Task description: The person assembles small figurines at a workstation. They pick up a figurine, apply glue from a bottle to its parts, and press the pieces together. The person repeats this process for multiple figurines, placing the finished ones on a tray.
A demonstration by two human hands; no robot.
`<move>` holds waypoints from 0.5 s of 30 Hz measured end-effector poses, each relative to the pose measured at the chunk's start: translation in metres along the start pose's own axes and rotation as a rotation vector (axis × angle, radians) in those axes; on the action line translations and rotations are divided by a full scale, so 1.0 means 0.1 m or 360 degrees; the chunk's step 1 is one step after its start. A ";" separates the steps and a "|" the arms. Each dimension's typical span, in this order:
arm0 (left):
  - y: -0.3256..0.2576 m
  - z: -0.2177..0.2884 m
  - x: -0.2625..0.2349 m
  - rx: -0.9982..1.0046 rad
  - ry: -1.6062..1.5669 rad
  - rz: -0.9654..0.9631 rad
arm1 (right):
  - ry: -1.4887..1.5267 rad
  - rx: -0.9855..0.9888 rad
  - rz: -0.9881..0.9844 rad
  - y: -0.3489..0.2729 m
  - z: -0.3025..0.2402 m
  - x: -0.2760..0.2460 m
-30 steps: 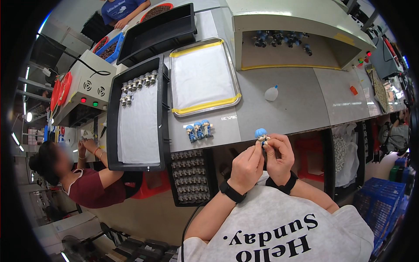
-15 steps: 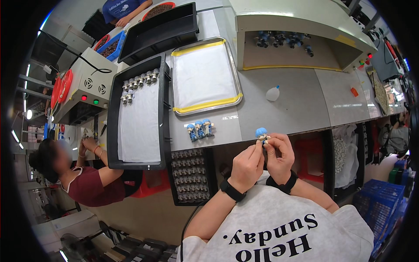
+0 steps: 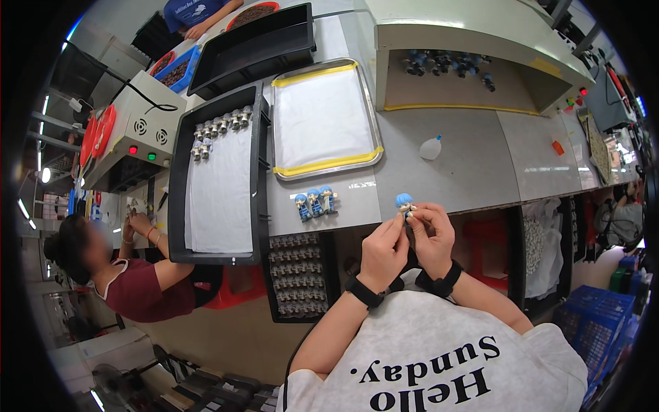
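Between my fingertips, just over the table's front edge, is a small toy figurine (image 3: pixel 403 201) with light-blue hair. My left hand (image 3: pixel 384 253) pinches its lower part from the left. From the other side, my right hand (image 3: pixel 432 233) grips it too, fingers curled around its body. The fingers hide most of the body; the head stands free above them. To the left, a group of 3 similar blue-haired figurines (image 3: pixel 314 204) lies side by side on the grey table (image 3: pixel 439 182).
Left is a black crate (image 3: pixel 259 172) lined with white sheet, several small figures inside. A metal tray (image 3: pixel 377 130) with yellow tape lies beyond. A small squeeze bottle (image 3: pixel 431 147) stands ahead, near a machine opening (image 3: pixel 453 93) holding blue-haired pieces. A co-worker (image 3: pixel 147 288) sits left.
Both my hands have shifted slightly left and away from me with the figurine, which has turned a little in my fingers. The lying figurines have stayed put.
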State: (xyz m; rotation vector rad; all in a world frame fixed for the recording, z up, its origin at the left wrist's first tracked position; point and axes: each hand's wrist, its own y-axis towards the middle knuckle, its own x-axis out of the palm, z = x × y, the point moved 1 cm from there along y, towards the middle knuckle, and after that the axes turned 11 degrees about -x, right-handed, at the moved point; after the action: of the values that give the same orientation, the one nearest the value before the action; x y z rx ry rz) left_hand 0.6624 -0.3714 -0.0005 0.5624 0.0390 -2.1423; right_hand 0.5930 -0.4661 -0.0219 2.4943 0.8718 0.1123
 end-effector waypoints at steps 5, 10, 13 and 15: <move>-0.01 -0.30 0.05 -0.0254 -0.0052 -0.0020 | 0.0298 0.0452 -0.0040 -0.01 0.28 0.12; -0.05 -0.62 0.05 -0.0561 -0.0222 -0.0048 | 0.0284 0.0530 -0.0185 -0.09 0.51 0.28; -0.05 -0.75 0.04 -0.0617 -0.0401 0.0002 | 0.0276 0.0642 -0.0297 -0.14 0.61 0.35; -0.05 -0.79 0.01 -0.0683 -0.0356 -0.0025 | 0.0269 0.0684 -0.0330 -0.16 0.66 0.40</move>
State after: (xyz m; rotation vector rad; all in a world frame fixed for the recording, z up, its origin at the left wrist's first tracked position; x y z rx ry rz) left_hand 0.6876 -0.3512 -0.0727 0.0726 0.3697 -2.1138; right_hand 0.6310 -0.4586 -0.0903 2.7933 1.3401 0.0714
